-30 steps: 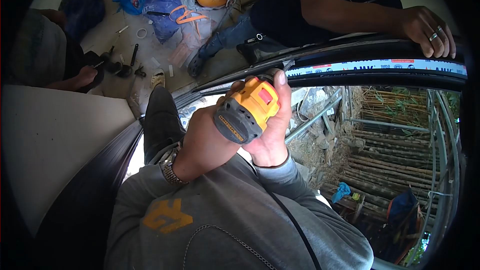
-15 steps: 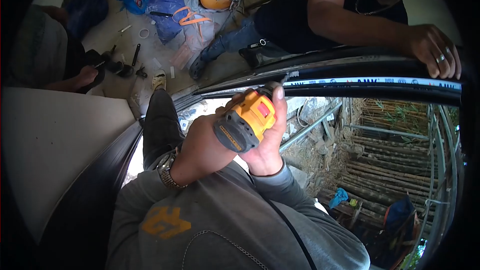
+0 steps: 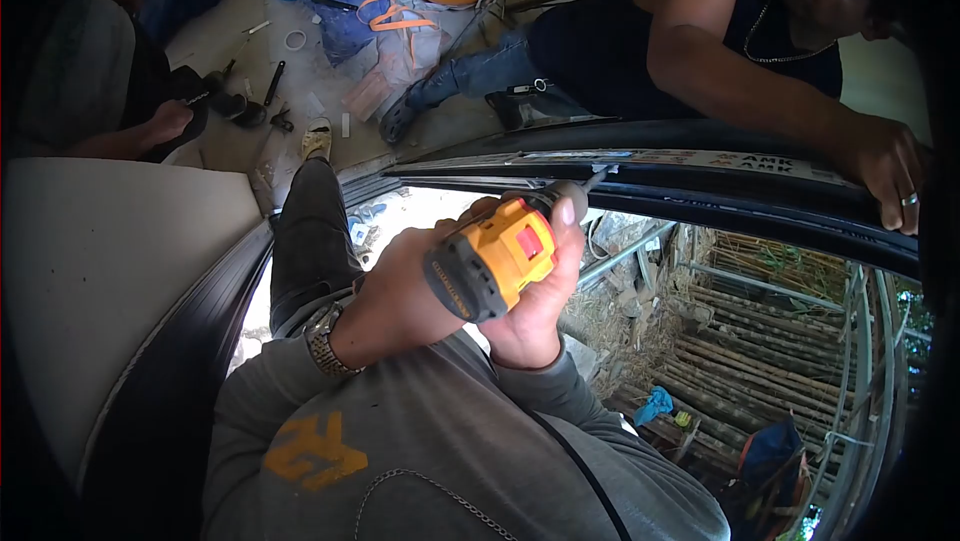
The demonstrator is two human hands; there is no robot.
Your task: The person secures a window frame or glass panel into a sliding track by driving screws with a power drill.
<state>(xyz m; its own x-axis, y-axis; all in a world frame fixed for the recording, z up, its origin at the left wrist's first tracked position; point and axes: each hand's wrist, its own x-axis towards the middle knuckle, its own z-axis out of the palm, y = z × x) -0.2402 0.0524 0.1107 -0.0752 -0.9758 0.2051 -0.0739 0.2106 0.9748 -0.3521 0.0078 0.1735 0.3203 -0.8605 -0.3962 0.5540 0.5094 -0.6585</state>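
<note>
Here, left hand [image 3: 392, 299] and right hand [image 3: 540, 303] wrap fingers around one drill [image 3: 492, 258].

top: grey sweatshirt [image 3: 450, 421] | print [image 3: 310, 451]: orange | wrist: metal watch [image 3: 325, 341] | legs: dark trousers [image 3: 312, 231]

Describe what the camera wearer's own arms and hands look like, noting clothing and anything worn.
The left sleeve and right sleeve are long and grey. The left hand and right hand are ungloved. A metal-link wristwatch sits on the left wrist.
</note>
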